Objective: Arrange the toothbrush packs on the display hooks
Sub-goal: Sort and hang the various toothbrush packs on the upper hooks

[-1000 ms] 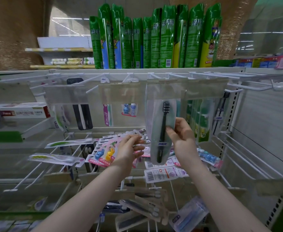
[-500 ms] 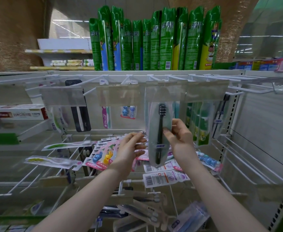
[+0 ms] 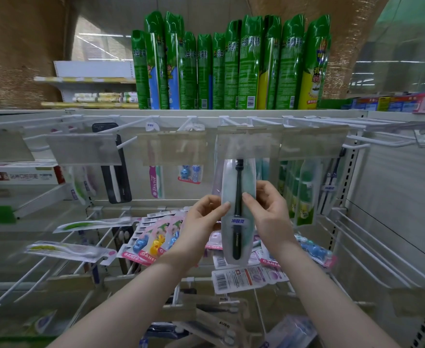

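A clear pack with a black toothbrush (image 3: 237, 217) stands upright in front of the top row of white display hooks (image 3: 234, 121). Its top is hidden behind a clear price-label holder (image 3: 249, 141). My left hand (image 3: 201, 222) pinches the pack's left edge at mid-height. My right hand (image 3: 269, 209) grips its right edge, thumb on the front. Other toothbrush packs hang behind it on the same row, among them a black one (image 3: 117, 182) and green ones (image 3: 304, 194).
Green spray cans (image 3: 229, 66) line the shelf above the hooks. Children's toothbrush packs (image 3: 153, 244) and barcode-side packs (image 3: 246, 277) crowd the lower hooks below my hands. Bare white hooks (image 3: 372, 249) jut out at the right. Boxed toothpaste (image 3: 20, 175) sits at the left.
My left hand came up from the lower packs and took the pack's left edge. The pack rose a little toward the top hooks, its top passing behind the label holder.
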Demonstrator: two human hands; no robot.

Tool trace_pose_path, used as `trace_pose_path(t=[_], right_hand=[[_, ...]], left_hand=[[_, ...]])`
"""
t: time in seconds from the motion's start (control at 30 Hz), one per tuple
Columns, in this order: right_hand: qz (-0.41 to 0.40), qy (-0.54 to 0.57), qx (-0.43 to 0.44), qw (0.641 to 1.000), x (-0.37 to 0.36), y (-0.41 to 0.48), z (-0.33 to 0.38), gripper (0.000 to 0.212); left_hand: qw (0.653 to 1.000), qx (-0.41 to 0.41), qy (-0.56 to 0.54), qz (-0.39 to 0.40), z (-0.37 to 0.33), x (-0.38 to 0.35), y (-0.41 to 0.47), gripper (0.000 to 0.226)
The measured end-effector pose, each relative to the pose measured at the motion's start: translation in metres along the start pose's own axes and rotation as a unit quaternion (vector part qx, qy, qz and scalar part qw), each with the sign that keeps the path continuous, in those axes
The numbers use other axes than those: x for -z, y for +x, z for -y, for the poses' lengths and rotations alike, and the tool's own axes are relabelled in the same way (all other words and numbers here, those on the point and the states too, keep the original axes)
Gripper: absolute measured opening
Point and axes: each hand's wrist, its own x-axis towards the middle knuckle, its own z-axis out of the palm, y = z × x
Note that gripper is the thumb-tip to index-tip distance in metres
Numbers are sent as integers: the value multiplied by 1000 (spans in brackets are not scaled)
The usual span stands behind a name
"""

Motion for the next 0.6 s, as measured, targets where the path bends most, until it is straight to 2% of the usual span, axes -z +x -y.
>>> trace_pose_path(t=[0.07,0.17,0.27,0.6], right_hand=[[2,-1,-11,1000,-1,3,-3,12],[-13,-15,-50,999,-1,8,-11,24],[-36,-44,-79,995,3,10,-20,33],[-37,-56,-130,989,17,6,-36,28]], left_hand=[[1000,-8,10,-12,3,1,5,10],[998,-14,26,-51,7,1,16,17],[994,-10,37,-104,12,0,31,15],[977,28,90,-189,21,7,96,19]])
